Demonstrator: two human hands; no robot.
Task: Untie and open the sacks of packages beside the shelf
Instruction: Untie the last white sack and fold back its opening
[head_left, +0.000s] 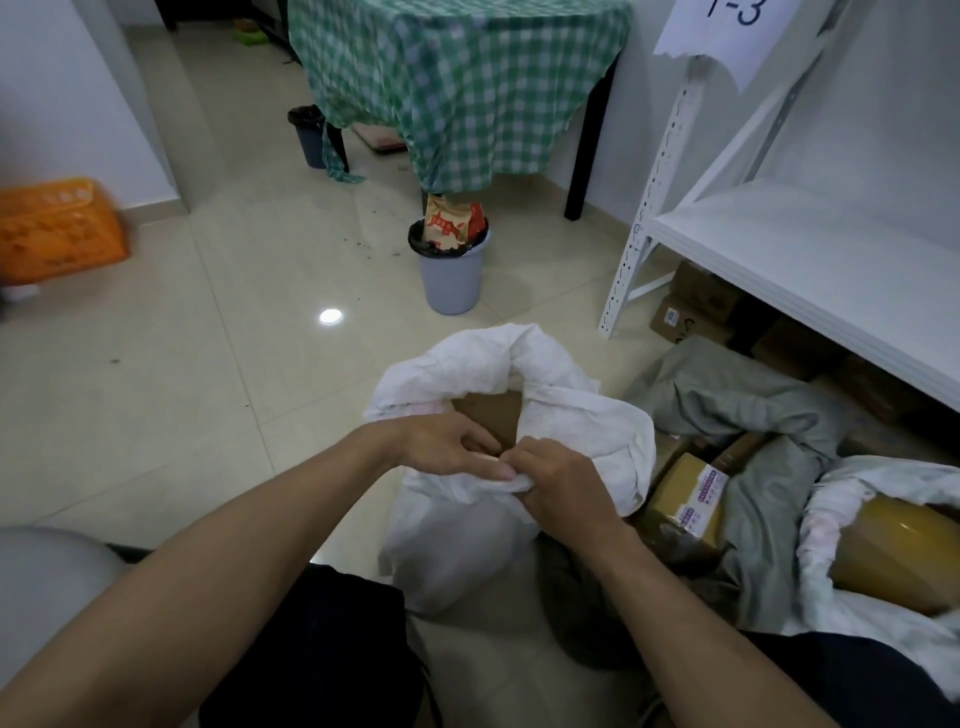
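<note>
A white woven sack (519, 364) stands on the floor in front of me, its mouth open and its rim rolled outward. A brown cardboard package (488, 415) shows inside it. My left hand (441, 441) and my right hand (561, 483) meet at the near rim, both pinching the folded white fabric. To the right lies a grey sack (753, 405), open, with taped boxes (685, 493) showing inside. Further right another white sack (852, 499) is open around a yellow-brown parcel (893, 545).
A white metal shelf (779, 244) stands at the right with cardboard boxes (691, 312) under it. A grey bin (452, 275) full of rubbish stands ahead beside a table with a green checked cloth (457, 88). An orange crate (57, 228) sits at the far left.
</note>
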